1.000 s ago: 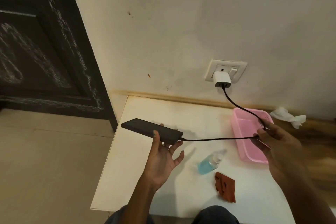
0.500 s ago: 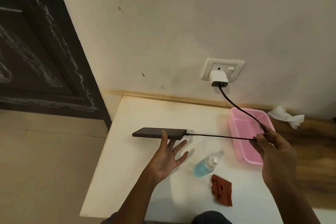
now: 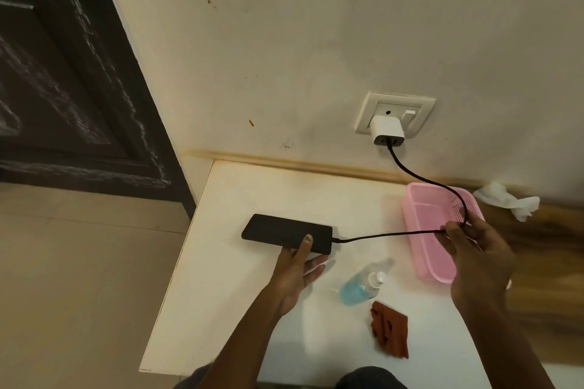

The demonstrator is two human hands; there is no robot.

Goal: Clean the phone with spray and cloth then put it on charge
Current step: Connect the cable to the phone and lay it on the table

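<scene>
Here the phone (image 3: 286, 233), dark and flat, lies low over the white counter (image 3: 252, 186), well to the left of the pink basket (image 3: 433, 249); whether it rests fully on the surface or is propped a little by the fingers beneath is hard to say. The left hand (image 3: 298, 271) grasps the phone at its near edge, thumb on top and the other fingers spread under it. A black cable (image 3: 388, 234) is plugged into the phone's end nearest the basket and runs almost straight across to the right hand (image 3: 474, 249), which pinches it between thumb and fingertips at the basket's near rim. From that hand the cable curves up over the basket to the white charger (image 3: 387, 133), seated in the wall socket (image 3: 395, 114) above the basket's left end. The spray bottle (image 3: 360, 287), clear with blue liquid, lies on its side on the counter just left of the basket's near corner. The rust-coloured cloth (image 3: 390, 331) lies crumpled on the counter, nearer to the person than the bottle. A crumpled white tissue (image 3: 508, 200) sits to the right of the basket, against the wall.
</scene>
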